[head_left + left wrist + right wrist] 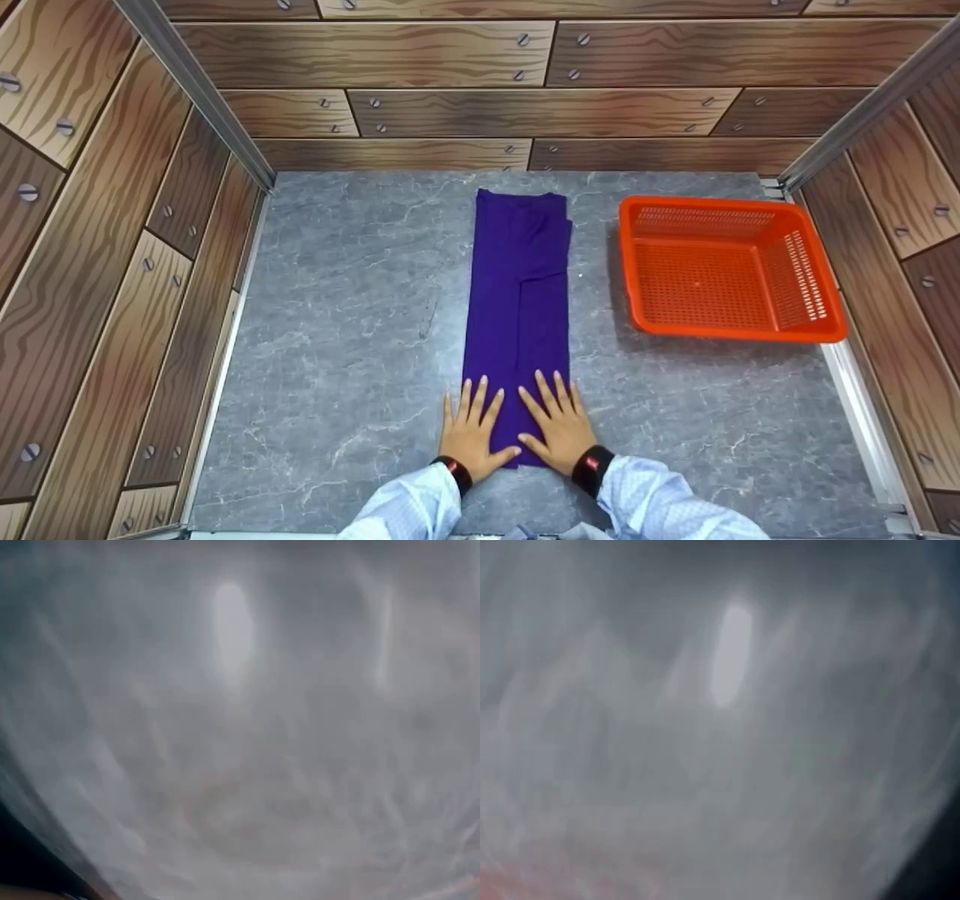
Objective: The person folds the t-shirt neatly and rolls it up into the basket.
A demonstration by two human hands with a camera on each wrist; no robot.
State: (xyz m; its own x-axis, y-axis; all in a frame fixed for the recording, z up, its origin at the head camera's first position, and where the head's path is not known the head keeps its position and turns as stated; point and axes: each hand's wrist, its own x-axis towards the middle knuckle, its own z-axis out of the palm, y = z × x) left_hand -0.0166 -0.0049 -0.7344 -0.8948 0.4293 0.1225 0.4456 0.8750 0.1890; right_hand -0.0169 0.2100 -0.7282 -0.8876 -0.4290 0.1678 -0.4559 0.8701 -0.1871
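A purple piece of folded cloth (pixel 495 300), seemingly a garment, lies in a long narrow strip down the middle of the grey table in the head view. On its near end rests my left hand (pixel 469 435), fingers straight and spread, partly over the left edge. My right hand (pixel 559 427) lies the same way across the near right part, its thumb pointing toward the left one. Between the two hands a band of cloth shows. Both wrist views are blurred and show only a pale grey surface with a bright streak.
An orange plastic basket (pixel 739 334) with perforated sides stands on the right of the grey tabletop (pixel 345 337); no contents show in it. Wood-patterned panels (pixel 450 56) wall the table at the back, left and right, with metal posts (pixel 210 97) at the back corners.
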